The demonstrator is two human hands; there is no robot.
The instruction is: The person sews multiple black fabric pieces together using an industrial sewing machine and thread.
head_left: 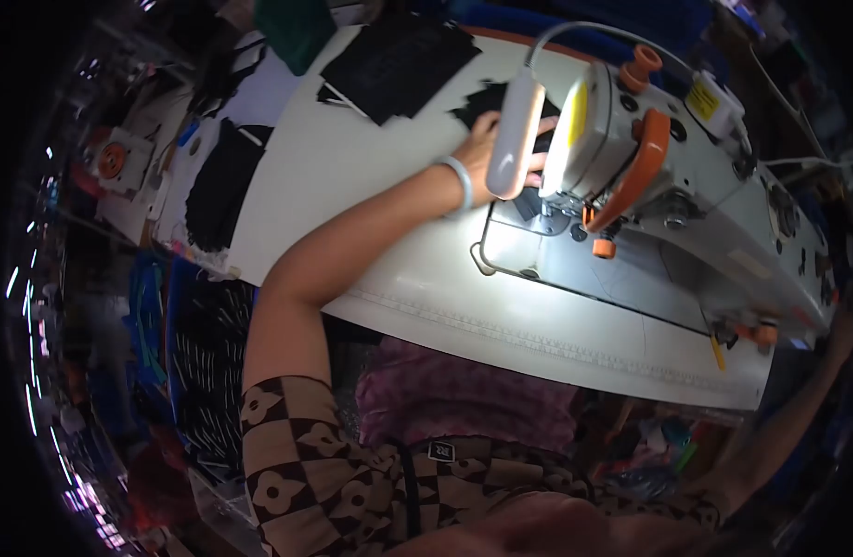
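Note:
My left hand reaches across the white sewing table and rests on a piece of black fabric beside the sewing machine's needle area; a pale bangle circles the wrist. A white lamp arm partly hides the fingers, so the grip is unclear. The sewing machine is white and grey with orange parts. My right arm runs down the right edge of the view, and my right hand is dark and mostly out of sight near the machine's far end.
A stack of black fabric pieces lies at the far side of the table. More black cloth sits on a side surface to the left. Purple fabric lies in my lap below the table edge. Clutter surrounds the station.

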